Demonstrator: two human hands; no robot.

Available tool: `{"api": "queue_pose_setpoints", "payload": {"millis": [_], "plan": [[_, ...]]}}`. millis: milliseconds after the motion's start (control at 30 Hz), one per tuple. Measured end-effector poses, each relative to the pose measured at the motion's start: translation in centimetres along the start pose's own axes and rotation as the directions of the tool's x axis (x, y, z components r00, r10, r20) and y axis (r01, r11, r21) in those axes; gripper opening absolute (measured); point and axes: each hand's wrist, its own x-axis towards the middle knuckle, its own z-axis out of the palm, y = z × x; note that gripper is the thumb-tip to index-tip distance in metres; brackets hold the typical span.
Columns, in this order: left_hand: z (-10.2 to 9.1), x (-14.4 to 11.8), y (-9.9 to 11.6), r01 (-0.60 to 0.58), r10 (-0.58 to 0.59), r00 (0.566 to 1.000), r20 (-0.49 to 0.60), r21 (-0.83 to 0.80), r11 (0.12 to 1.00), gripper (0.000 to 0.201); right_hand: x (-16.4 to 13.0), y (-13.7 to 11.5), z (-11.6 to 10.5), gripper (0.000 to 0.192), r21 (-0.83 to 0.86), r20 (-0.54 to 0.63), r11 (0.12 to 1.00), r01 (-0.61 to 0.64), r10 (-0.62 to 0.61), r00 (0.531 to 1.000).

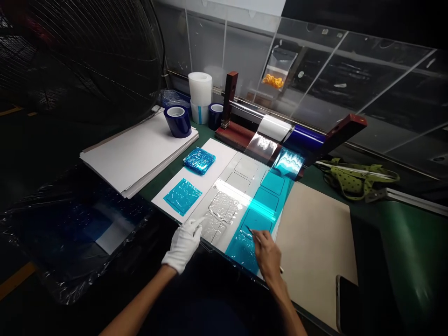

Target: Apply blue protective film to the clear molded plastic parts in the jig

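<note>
Two hands work at the near edge of the bench: the white-gloved left hand [182, 246] lies with fingers extended on the clear film strip [224, 205]. The bare right hand [268, 254] pinches a thin tool against the blue film strip [261, 212] just beside it. No writing is legible.

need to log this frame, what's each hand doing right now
Left hand: gloved, open, fingers pressing on the clear film.
Right hand: bare, closed on a thin tool at the blue film.
</note>
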Motion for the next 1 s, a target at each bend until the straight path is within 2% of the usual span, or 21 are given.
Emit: {"api": "queue_pose_setpoints", "payload": {"millis": [67,167,300,467,600,700,800,900,933,1000], "plan": [[-0.8,2.6,-1.0,-0.078,0.082,0.997,-0.011,0.178,0.981,0.041,1.5,-4.3,1.6,0.026,-0.086,0.061,0.993,0.076,-0.071,0.996],[-1.1,5.2,-2.2,-0.210,0.201,0.978,0.064,0.369,0.905,0.044,4.0,-8.6,3.7,0.021,-0.150,0.107,0.980,0.132,-0.117,0.987],[-1.1,6.4,-3.3,-0.352,0.304,0.936,0.178,0.500,0.791,0.037,6.7,-11.4,5.9,0.020,-0.206,0.168,0.958,0.198,-0.165,0.972],[-0.7,6.6,-4.2,-0.401,0.332,0.916,0.227,0.576,0.712,0.047,8.5,-13.2,7.2,0.017,-0.265,0.234,0.932,0.248,-0.187,0.954],[-0.5,6.9,-4.6,-0.413,0.344,0.910,0.232,0.584,0.699,0.046,8.8,-13.3,7.2,0.018,-0.294,0.268,0.919,0.265,-0.187,0.945],[-0.5,6.2,-5.0,-0.411,0.354,0.910,0.215,0.577,0.706,0.055,8.5,-12.2,6.8,0.022,-0.308,0.284,0.914,0.263,-0.175,0.943],[-0.6,4.6,-5.9,-0.406,0.366,0.911,0.190,0.566,0.717,0.082,7.7,-10.4,6.1,0.026,-0.321,0.292,0.916,0.241,-0.147,0.945],[-0.4,3.1,-7.1,-0.442,0.424,0.890,0.168,0.544,0.713,0.107,6.4,-8.3,5.1,0.025,-0.335,0.295,0.920,0.203,-0.102,0.950],[-0.3,2.8,-7.4,-0.458,0.450,0.879,0.158,0.538,0.707,0.106,5.9,-7.6,4.7,0.025,-0.339,0.295,0.921,0.191,-0.088,0.951],[0.0,2.5,-8.0,-0.488,0.502,0.855,0.132,0.535,0.690,0.091,4.8,-6.2,3.9,0.025,-0.348,0.291,0.923,0.166,-0.062,0.955]]}}
